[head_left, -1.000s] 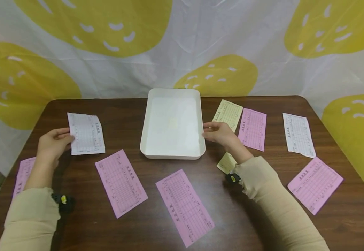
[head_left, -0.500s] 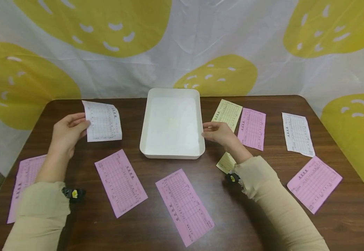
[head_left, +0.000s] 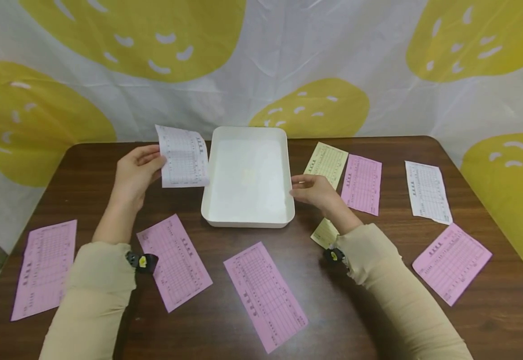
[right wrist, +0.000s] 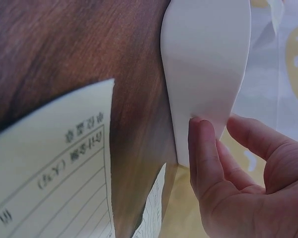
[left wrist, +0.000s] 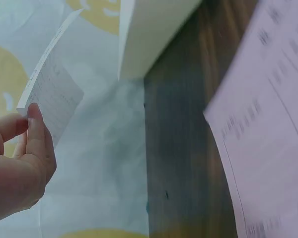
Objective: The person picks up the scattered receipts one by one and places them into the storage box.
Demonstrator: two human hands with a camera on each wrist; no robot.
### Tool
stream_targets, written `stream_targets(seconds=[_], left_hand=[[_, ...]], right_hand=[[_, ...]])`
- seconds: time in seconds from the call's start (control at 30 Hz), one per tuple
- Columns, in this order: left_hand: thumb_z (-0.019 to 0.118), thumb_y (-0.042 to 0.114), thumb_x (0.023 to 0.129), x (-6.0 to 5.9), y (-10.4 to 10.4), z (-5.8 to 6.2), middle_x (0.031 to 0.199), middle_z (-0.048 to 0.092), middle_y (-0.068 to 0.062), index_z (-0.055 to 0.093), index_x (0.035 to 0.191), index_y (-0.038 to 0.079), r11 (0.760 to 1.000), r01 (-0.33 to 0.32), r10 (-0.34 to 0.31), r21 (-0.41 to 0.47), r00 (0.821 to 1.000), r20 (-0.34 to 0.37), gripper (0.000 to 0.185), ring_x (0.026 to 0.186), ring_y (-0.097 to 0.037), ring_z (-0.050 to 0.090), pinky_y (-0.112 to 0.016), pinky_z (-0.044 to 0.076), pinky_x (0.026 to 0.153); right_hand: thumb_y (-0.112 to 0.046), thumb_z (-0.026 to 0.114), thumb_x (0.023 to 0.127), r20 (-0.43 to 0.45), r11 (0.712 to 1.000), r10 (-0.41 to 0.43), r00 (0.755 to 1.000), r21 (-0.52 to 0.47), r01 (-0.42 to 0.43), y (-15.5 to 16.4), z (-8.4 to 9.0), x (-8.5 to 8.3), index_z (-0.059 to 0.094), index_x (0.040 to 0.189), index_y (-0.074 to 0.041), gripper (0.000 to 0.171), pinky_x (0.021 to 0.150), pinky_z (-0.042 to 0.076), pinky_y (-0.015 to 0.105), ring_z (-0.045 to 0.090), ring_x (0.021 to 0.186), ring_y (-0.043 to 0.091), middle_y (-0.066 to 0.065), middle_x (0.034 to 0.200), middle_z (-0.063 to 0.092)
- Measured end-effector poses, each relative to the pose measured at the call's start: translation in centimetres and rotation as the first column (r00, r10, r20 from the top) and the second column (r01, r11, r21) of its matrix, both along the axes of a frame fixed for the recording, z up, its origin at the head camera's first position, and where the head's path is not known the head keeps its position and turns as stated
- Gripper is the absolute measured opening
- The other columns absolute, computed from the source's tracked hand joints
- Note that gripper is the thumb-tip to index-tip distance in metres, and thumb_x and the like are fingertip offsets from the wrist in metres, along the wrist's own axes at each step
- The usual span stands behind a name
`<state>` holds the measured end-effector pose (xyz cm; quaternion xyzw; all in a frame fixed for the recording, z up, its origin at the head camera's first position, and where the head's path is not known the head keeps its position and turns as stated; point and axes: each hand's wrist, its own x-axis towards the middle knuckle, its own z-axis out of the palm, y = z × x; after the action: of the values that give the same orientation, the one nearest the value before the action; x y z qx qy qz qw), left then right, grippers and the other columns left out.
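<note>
A printed white paper slip (head_left: 182,157) is pinched at its left edge between the thumb and fingers of my left hand (head_left: 137,172). It hangs above the table, its right edge at the left rim of a white rectangular tray (head_left: 247,200). In the left wrist view the slip (left wrist: 57,91) is curved and raised. My right hand (head_left: 317,192) holds the tray's right side; the right wrist view has the fingertips (right wrist: 203,131) against the outer wall and the thumb at the rim. Yellow slips (head_left: 329,162) lie partly hidden beneath the right hand and forearm.
Pink slips lie at left (head_left: 45,270), left of centre (head_left: 175,262), front centre (head_left: 266,297), right back (head_left: 362,185) and far right (head_left: 452,264). Another white slip (head_left: 429,192) lies at right. A patterned cloth (head_left: 311,60) hangs behind the brown table (head_left: 225,330).
My left hand has carried the white slip right and upward toward the tray, uncovering the pink slip at far left. The right hand and the tray have stayed in place.
</note>
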<state>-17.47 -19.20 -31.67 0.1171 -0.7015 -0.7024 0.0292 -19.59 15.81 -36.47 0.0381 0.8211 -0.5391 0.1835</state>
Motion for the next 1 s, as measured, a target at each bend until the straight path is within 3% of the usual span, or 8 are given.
stream_targets(seconds=[0.17,0.37,0.73,1.0], left_hand=[[0.057,0.004,0.092,-1.0,2.2,0.3,0.088,0.057,0.010,0.058,0.106,0.014,1.000,0.027,-0.026,-0.016,1.000,0.013,0.017,0.078,0.000,0.055,-0.008,0.051,0.066],[0.054,0.005,0.094,-1.9,4.8,-0.1,0.094,0.055,0.007,0.051,0.130,-0.002,0.995,0.062,-0.058,-0.082,0.997,0.042,0.037,0.083,-0.002,0.054,-0.009,0.051,0.070],[0.055,0.003,0.094,-3.2,7.8,-2.3,0.099,0.056,0.001,0.055,0.128,0.000,0.991,0.110,-0.102,-0.082,0.990,0.096,0.034,0.084,-0.007,0.054,-0.013,0.051,0.071],[0.055,0.003,0.093,-3.5,9.3,-3.4,0.115,0.058,-0.011,0.056,0.126,-0.001,0.986,0.134,-0.121,-0.102,0.984,0.127,0.033,0.092,-0.012,0.055,-0.020,0.053,0.079]], right_hand=[[-0.001,0.059,0.090,0.004,1.000,0.001,1.000,-0.010,-0.001,0.0,0.0,0.0,0.048,0.134,0.006,0.046,0.091,0.056,0.024,0.059,0.087,0.006,0.029,0.131,0.055],[0.000,0.058,0.090,0.008,1.000,0.006,1.000,-0.018,-0.006,0.1,0.0,0.0,0.047,0.135,0.006,0.047,0.092,0.056,0.025,0.059,0.089,0.006,0.030,0.131,0.054],[0.001,0.057,0.091,0.015,0.999,0.002,1.000,-0.041,-0.001,0.0,0.0,0.0,0.046,0.135,0.007,0.047,0.092,0.056,0.025,0.059,0.089,0.006,0.031,0.132,0.053],[0.000,0.056,0.091,0.033,0.999,0.009,0.999,-0.046,-0.008,0.0,0.0,0.0,0.044,0.137,0.007,0.048,0.098,0.053,0.030,0.060,0.096,0.012,0.030,0.134,0.052]])
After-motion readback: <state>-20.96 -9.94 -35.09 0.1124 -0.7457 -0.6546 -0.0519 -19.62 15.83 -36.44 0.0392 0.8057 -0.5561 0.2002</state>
